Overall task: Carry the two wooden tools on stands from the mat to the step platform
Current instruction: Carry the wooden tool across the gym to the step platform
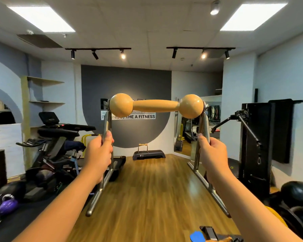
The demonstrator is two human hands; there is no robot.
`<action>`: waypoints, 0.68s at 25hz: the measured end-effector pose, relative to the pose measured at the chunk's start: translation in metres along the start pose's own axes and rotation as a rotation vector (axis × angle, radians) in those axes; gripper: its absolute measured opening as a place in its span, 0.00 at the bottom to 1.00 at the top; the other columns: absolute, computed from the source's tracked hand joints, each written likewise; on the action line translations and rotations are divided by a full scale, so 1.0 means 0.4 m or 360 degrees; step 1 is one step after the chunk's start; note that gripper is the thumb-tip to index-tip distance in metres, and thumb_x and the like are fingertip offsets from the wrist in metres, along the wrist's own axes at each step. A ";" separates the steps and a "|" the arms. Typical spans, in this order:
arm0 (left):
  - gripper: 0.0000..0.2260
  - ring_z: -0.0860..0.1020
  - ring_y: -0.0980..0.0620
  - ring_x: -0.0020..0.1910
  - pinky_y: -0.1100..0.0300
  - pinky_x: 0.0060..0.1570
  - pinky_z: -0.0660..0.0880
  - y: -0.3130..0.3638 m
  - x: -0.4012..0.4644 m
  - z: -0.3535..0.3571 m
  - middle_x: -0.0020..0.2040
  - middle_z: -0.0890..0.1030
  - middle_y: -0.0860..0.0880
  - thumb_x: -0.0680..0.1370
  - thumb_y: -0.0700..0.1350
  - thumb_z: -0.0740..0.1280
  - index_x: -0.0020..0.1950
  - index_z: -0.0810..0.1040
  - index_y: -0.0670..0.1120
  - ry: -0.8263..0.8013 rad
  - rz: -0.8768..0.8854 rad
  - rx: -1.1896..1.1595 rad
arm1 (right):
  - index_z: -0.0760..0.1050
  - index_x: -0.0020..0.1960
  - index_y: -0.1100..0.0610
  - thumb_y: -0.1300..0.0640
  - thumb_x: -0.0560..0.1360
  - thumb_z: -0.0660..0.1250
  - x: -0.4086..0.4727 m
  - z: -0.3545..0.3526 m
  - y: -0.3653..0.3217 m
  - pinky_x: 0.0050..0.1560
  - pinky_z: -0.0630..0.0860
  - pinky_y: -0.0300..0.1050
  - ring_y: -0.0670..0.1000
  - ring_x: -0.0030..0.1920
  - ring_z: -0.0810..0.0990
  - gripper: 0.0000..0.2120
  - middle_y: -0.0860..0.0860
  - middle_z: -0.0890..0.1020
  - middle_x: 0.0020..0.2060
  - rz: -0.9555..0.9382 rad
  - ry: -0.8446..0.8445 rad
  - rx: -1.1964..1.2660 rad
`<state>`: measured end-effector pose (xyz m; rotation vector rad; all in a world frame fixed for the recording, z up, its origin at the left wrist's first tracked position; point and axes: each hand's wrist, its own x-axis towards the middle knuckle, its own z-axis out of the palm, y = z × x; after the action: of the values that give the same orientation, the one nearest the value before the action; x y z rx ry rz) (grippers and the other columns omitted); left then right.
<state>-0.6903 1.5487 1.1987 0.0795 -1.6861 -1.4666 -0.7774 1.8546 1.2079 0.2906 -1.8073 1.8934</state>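
Note:
A wooden tool (pixel 156 105), a roller with a ball at each end, rides on a metal stand held up in front of me at chest height. My left hand (pixel 99 151) grips the stand's left leg, and my right hand (pixel 212 154) grips the right leg. Far ahead, against the back wall, the dark step platform (pixel 156 154) lies on the wood floor. A second, smaller-looking wooden tool on its stand (pixel 143 147) is on the platform's left part.
Exercise bikes (pixel 59 151) and a treadmill crowd the left side. A black cable machine (pixel 257 147) stands at the right, with dark balls (pixel 297 193) near it. Kettlebells (pixel 6 205) lie at the lower left. A strip of wood floor (pixel 150 189) runs toward the platform.

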 end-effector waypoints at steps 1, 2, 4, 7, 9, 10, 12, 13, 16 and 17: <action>0.19 0.64 0.57 0.22 0.62 0.20 0.61 -0.034 0.065 0.022 0.26 0.69 0.56 0.84 0.60 0.61 0.46 0.77 0.46 -0.0020 -0.0007 -0.0012 | 0.75 0.39 0.58 0.46 0.83 0.65 0.051 0.041 0.026 0.33 0.66 0.48 0.51 0.32 0.70 0.19 0.50 0.72 0.29 -0.0005 0.0029 -0.0015; 0.18 0.64 0.57 0.21 0.62 0.20 0.61 -0.071 0.126 0.045 0.26 0.69 0.56 0.85 0.59 0.61 0.46 0.77 0.46 -0.0030 -0.0024 -0.0017 | 0.74 0.39 0.58 0.46 0.83 0.65 0.098 0.078 0.053 0.33 0.65 0.48 0.52 0.32 0.69 0.19 0.51 0.71 0.29 0.0002 0.0047 -0.0033; 0.18 0.63 0.57 0.22 0.62 0.20 0.61 -0.136 0.242 0.095 0.25 0.68 0.57 0.85 0.59 0.61 0.45 0.76 0.46 -0.0064 -0.0020 -0.0025 | 0.73 0.40 0.59 0.46 0.83 0.65 0.190 0.147 0.109 0.34 0.65 0.50 0.52 0.32 0.68 0.19 0.52 0.70 0.30 0.0002 0.0058 -0.0018; 0.18 0.63 0.57 0.22 0.62 0.20 0.60 -0.232 0.387 0.166 0.25 0.68 0.57 0.86 0.58 0.60 0.45 0.76 0.46 -0.0097 0.0021 -0.0016 | 0.76 0.43 0.61 0.46 0.83 0.65 0.320 0.232 0.197 0.36 0.67 0.52 0.52 0.33 0.70 0.19 0.52 0.72 0.31 0.0027 0.0071 -0.0022; 0.18 0.64 0.58 0.22 0.63 0.20 0.61 -0.320 0.483 0.222 0.26 0.69 0.57 0.86 0.58 0.60 0.46 0.77 0.45 -0.0100 0.0009 -0.0021 | 0.77 0.43 0.61 0.46 0.83 0.65 0.420 0.297 0.272 0.36 0.68 0.52 0.52 0.33 0.71 0.19 0.52 0.73 0.30 0.0023 0.0080 -0.0015; 0.18 0.64 0.58 0.22 0.63 0.20 0.61 -0.368 0.529 0.252 0.26 0.69 0.56 0.86 0.57 0.60 0.47 0.77 0.45 -0.0093 -0.0004 -0.0025 | 0.77 0.42 0.60 0.46 0.83 0.65 0.474 0.326 0.313 0.35 0.68 0.51 0.52 0.32 0.71 0.19 0.51 0.73 0.30 0.0015 0.0080 -0.0016; 0.18 0.65 0.58 0.22 0.63 0.20 0.62 -0.455 0.625 0.323 0.26 0.69 0.56 0.86 0.57 0.60 0.47 0.77 0.45 -0.0083 -0.0014 -0.0036 | 0.78 0.43 0.62 0.46 0.83 0.65 0.597 0.381 0.401 0.34 0.68 0.51 0.52 0.32 0.70 0.20 0.51 0.72 0.30 0.0011 0.0079 0.0008; 0.18 0.65 0.58 0.22 0.63 0.20 0.61 -0.487 0.671 0.358 0.25 0.69 0.56 0.86 0.57 0.60 0.47 0.77 0.45 -0.0076 -0.0027 -0.0024 | 0.78 0.45 0.64 0.46 0.83 0.65 0.658 0.407 0.433 0.35 0.68 0.51 0.53 0.33 0.71 0.21 0.53 0.72 0.31 0.0005 0.0070 -0.0008; 0.18 0.64 0.58 0.22 0.63 0.20 0.61 -0.618 0.825 0.468 0.25 0.68 0.56 0.86 0.57 0.60 0.47 0.77 0.45 -0.0036 -0.0042 -0.0038 | 0.77 0.43 0.62 0.47 0.83 0.65 0.857 0.491 0.566 0.36 0.68 0.51 0.54 0.34 0.72 0.20 0.54 0.73 0.32 -0.0016 -0.0028 0.0025; 0.18 0.63 0.58 0.22 0.63 0.20 0.61 -0.626 0.850 0.483 0.25 0.68 0.56 0.86 0.57 0.60 0.47 0.77 0.45 -0.0040 -0.0072 -0.0053 | 0.76 0.41 0.60 0.47 0.83 0.65 0.885 0.500 0.574 0.36 0.68 0.50 0.54 0.33 0.72 0.19 0.54 0.73 0.31 -0.0026 -0.0023 0.0003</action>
<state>-1.1399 1.4319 1.1955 0.0817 -1.6893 -1.5348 -1.2286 1.7345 1.1977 0.3201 -1.8072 1.8864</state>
